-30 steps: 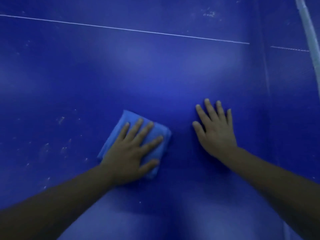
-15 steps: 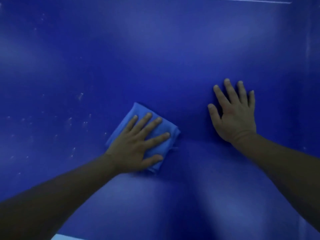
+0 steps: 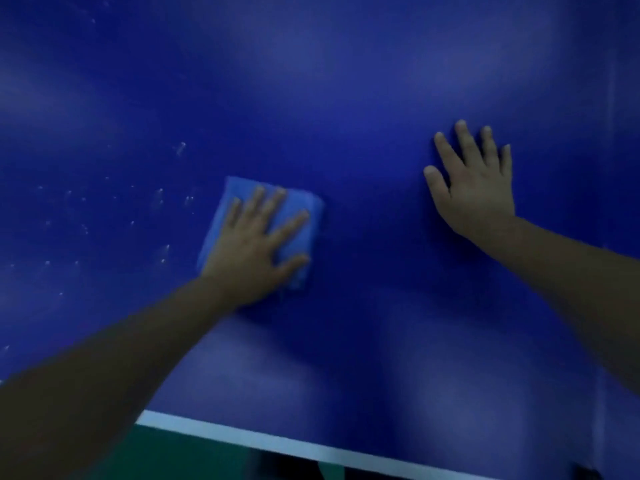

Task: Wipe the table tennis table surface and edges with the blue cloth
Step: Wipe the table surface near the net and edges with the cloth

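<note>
The dark blue table tennis table (image 3: 346, 98) fills almost the whole view. A folded light blue cloth (image 3: 304, 209) lies on it left of centre. My left hand (image 3: 258, 251) presses flat on the cloth with fingers spread and straight, covering most of it. My right hand (image 3: 474, 188) rests flat on the bare table to the right, fingers straight and spread, well apart from the cloth.
White specks and smears (image 3: 159, 199) dot the table left of the cloth. The table's white near edge (image 3: 277, 441) runs across the bottom, with green floor (image 3: 180, 455) below it.
The view has tilted down and toward me, so the white near edge now shows and the far white line has left the frame. Both hands stay flat, the left still on the cloth.
</note>
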Action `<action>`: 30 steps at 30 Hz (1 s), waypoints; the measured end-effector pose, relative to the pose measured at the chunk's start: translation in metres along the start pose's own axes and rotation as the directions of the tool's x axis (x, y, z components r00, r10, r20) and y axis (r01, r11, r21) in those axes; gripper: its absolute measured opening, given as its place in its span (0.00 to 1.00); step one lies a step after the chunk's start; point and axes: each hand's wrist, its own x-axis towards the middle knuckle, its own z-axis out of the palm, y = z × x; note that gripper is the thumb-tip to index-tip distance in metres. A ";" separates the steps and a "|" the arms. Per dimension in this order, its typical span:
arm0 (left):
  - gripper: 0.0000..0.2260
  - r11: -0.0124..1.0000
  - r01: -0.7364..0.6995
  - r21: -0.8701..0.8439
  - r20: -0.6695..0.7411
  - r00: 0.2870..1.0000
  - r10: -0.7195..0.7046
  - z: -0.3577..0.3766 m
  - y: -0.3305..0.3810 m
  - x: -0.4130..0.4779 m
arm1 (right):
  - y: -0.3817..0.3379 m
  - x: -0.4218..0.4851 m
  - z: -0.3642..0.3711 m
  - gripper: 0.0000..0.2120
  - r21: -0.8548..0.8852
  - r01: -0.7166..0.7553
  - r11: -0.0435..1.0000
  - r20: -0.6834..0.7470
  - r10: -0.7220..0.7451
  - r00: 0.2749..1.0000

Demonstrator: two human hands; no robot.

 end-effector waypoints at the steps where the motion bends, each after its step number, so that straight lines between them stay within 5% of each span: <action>1: 0.31 0.987 0.159 -0.006 -0.004 0.987 -0.159 -0.005 -0.018 0.009 | -0.006 -0.012 0.000 0.29 0.015 -0.011 1.000 0.002 0.011 1.000; 3: 0.32 0.910 0.409 -0.068 0.010 0.912 -0.409 -0.009 -0.032 0.023 | -0.024 -0.057 0.007 0.29 0.018 0.010 1.000 -0.034 -0.010 0.999; 5: 0.32 0.899 0.434 -0.064 0.015 0.901 -0.434 -0.004 -0.006 0.020 | -0.044 -0.114 0.022 0.29 0.043 0.025 0.999 -0.031 -0.024 0.999; 8: 0.30 0.995 0.061 -0.084 0.008 0.998 -0.061 0.004 0.061 -0.030 | -0.058 -0.172 0.045 0.29 0.027 -0.049 0.998 0.014 0.049 0.999; 10: 0.29 0.979 -0.181 -0.093 0.030 0.982 0.185 0.004 0.076 -0.070 | -0.059 -0.184 0.052 0.29 -0.008 -0.073 0.997 -0.012 0.073 0.997; 12: 0.28 0.958 -0.273 -0.083 0.051 0.959 0.278 -0.001 0.051 -0.074 | -0.059 -0.183 0.054 0.28 -0.009 -0.064 0.998 -0.027 0.063 0.998; 15: 0.30 0.999 -0.019 -0.036 0.050 0.999 0.021 -0.007 0.002 -0.037 | -0.058 -0.181 0.058 0.28 -0.016 -0.061 0.998 -0.046 0.060 0.997; 17: 0.31 0.967 0.250 -0.053 0.041 0.968 -0.248 -0.010 -0.015 -0.009 | -0.058 -0.181 0.060 0.28 -0.012 -0.059 0.998 -0.072 0.058 0.996; 19: 0.31 0.936 0.347 -0.056 0.059 0.937 -0.344 -0.006 0.005 0.001 | -0.057 -0.181 0.060 0.28 -0.003 -0.065 0.998 -0.087 0.064 0.994; 22: 0.31 0.996 0.048 -0.081 0.041 0.998 -0.044 0.002 0.074 -0.038 | -0.058 -0.181 0.059 0.28 -0.007 -0.083 0.996 -0.089 0.083 0.993; 26: 0.29 0.938 -0.325 -0.120 0.040 0.943 0.331 0.007 0.097 -0.115 | -0.060 -0.180 0.059 0.28 -0.010 -0.101 0.995 -0.078 0.100 0.992; 28: 0.28 0.954 -0.288 -0.082 0.007 0.957 0.289 0.006 0.066 -0.100 | -0.059 -0.181 0.060 0.28 -0.005 -0.109 0.994 -0.079 0.108 0.991; 30: 0.30 0.996 -0.068 -0.049 0.011 0.998 0.068 0.003 0.031 -0.068 | -0.059 -0.180 0.060 0.28 -0.011 -0.107 0.994 -0.083 0.105 0.991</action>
